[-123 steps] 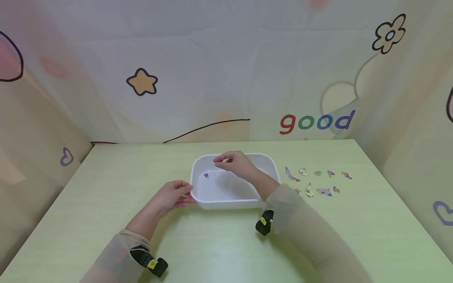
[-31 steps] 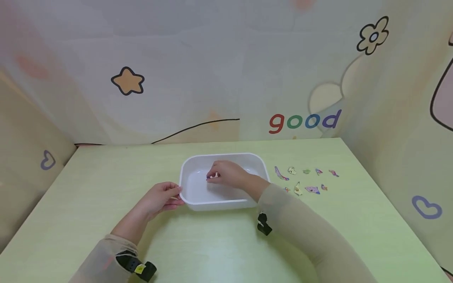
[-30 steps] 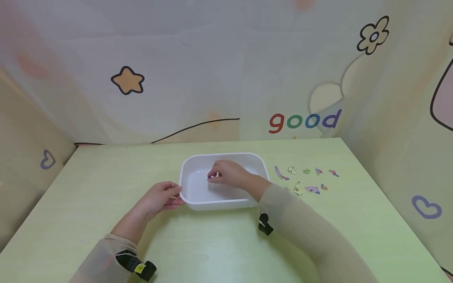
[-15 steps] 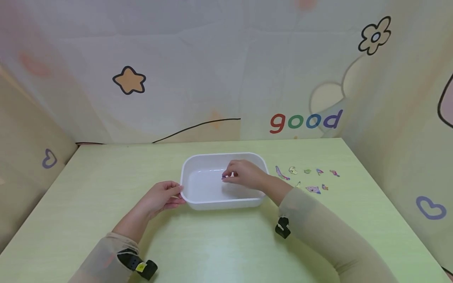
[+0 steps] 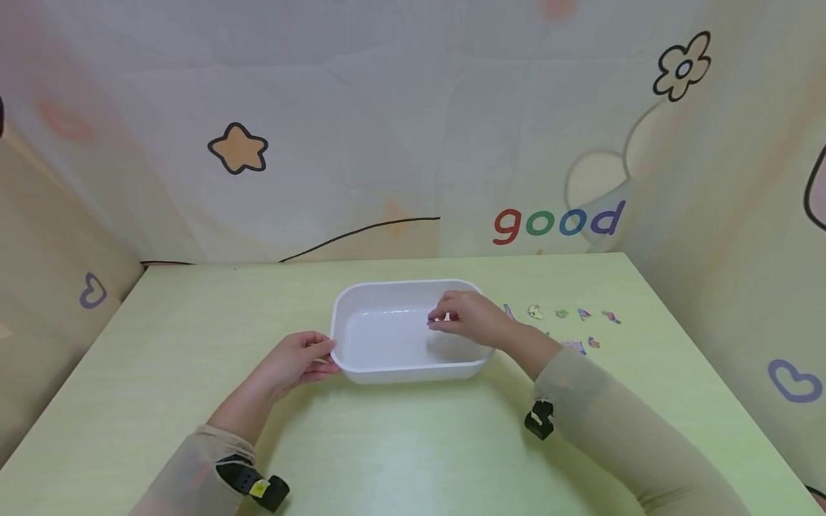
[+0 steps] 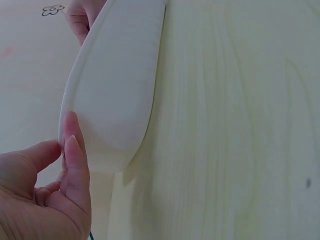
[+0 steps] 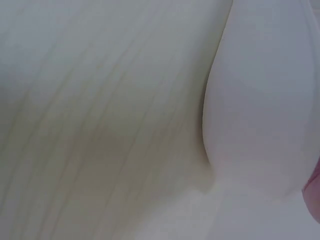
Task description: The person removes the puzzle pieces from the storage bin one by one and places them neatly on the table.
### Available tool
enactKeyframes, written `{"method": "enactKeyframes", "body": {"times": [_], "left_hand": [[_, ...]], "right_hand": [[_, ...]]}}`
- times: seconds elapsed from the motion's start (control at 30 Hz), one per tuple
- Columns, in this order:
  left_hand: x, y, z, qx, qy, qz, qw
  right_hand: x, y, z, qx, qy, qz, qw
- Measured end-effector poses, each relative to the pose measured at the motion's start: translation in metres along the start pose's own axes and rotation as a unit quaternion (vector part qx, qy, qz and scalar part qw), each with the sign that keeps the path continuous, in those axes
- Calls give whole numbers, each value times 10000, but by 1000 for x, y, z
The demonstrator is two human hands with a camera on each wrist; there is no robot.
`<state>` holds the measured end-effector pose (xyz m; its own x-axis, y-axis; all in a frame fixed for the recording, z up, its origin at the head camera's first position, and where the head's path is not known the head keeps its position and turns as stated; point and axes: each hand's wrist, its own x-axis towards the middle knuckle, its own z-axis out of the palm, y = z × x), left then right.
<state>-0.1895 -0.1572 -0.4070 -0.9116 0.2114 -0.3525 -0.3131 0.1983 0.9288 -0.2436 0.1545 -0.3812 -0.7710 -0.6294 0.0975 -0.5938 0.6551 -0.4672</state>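
Observation:
A white rectangular tray (image 5: 381,347) stands mid-table. At its left end my left hand (image 5: 300,364) pinches the rim; the left wrist view shows that hand's thumb on one side of the tray wall (image 6: 117,85) and fingers on the other. My right hand (image 5: 474,317) is over the right part of the tray, thumb and fingertips pinching a small purple cut-out piece (image 5: 431,322), probably a sticker. Its shape is mostly hidden by the fingers. The right wrist view has mainly the tray's outer wall (image 7: 260,100), with a bit of fingertip at the edge.
Right of the tray, small colourful cut-out pieces lie in two rows on the pale green table (image 5: 413,444), among them a green one (image 5: 561,314) and a pink-purple one (image 5: 611,317). My right forearm covers some. A patterned cloth backdrop (image 5: 361,143) encloses the table.
The small piece that lay on the tray floor at the left is now between my right fingertips. That hand has moved right across the tray. My left hand keeps its grip on the rim.

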Motion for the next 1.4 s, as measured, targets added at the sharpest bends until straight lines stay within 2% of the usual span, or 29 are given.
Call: {"method": "enactKeyframes", "body": {"times": [0.2, 0.53, 0.9, 1.17, 1.4], "left_hand": [[-1, 1, 0, 49, 55, 20, 10000], [1, -2, 0, 52, 132, -17, 9999], [1, -2, 0, 72, 151, -6, 9999], [2, -2, 1, 72, 139, -32, 9999], [3, -2, 0, 66, 192, -84, 9998]], "right_hand": [[-10, 5, -7, 181, 171, 442, 9987], [-31, 14, -22, 228, 419, 750, 9960], [-53, 24, -31, 215, 677, 790, 9943], [-75, 42, -38, 89, 880, 861, 9924], [-98, 56, -45, -22, 894, 1270, 9879]]}}
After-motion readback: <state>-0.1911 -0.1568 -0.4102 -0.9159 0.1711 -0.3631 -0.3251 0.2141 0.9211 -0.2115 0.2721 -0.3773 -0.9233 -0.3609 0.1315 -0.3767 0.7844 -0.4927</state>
